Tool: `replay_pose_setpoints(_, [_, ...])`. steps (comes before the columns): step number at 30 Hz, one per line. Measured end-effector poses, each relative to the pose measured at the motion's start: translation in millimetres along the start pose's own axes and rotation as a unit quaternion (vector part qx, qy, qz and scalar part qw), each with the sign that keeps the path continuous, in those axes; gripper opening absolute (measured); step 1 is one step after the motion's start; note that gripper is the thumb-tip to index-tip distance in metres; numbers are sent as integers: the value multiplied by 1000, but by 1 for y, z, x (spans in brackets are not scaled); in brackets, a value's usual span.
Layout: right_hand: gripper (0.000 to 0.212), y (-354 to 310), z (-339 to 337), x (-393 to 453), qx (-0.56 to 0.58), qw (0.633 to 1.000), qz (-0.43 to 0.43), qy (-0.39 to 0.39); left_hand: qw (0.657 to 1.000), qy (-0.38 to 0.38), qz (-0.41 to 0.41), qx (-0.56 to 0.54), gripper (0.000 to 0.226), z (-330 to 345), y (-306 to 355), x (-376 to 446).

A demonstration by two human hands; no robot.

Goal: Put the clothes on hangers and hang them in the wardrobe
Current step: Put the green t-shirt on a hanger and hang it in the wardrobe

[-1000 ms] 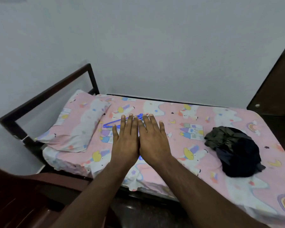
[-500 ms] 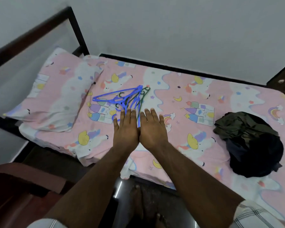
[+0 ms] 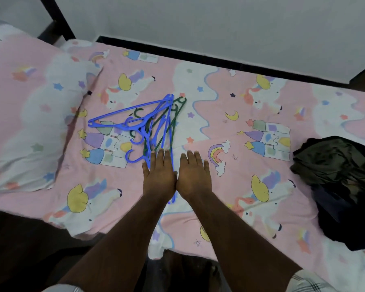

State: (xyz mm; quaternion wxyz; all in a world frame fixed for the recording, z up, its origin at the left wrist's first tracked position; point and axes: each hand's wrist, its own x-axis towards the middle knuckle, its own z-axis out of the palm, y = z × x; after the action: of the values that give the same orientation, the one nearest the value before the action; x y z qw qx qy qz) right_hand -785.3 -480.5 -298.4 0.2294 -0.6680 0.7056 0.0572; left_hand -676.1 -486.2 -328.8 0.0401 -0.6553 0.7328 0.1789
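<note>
Pink cotton printed with unicorns, castles and rainbows covers the bed (image 3: 230, 228) in front of you, and both your hands lie palm-down on it, side by side, their inner edges touching near the thumbs. Your left hand (image 3: 159, 178) is flat with straight fingers, and it lies over the near ends of the plastic hangers (image 3: 150, 125); nothing is gripped. Your right hand (image 3: 194, 178) is flat too, fingers straight and slightly spread, resting on the bare sheet just right of the hangers.

The hangers lie in a loose pile, several blue ones and at least one dark green, fanning away from your left hand toward the wall; the longest blue one points left, toward the pillow (image 3: 27, 114). The pillow, in the same print, lies at the left end of the bed.

The clothes (image 3: 341, 186) sit in a crumpled dark heap at the right edge of the view, on the sheet and well apart from both hands; an olive-green garment lies on top of darker fabric.
</note>
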Motion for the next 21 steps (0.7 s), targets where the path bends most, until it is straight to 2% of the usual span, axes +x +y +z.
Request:
replay_pose_setpoints(10, [69,16,37,76,29,999,4,-17,998,-34,-28,-36,71,42,-7,75])
replay_pose_setpoints(13, [70,21,48,98,49,998,0,-29,996,-30,-74,-33,69,54,-11,103])
replay_pose_setpoints(16, [75,30,56,114,58,997,-9,-42,990,-19,-129,-50,59,65,-19,129])
replay_pose_setpoints(19, [76,40,62,122,73,996,-3,-47,980,-9,-179,-82,40,73,-30,148])
replay_pose_setpoints(21, [75,47,63,125,89,995,8,-50,975,19,-190,-110,30,73,-35,152])
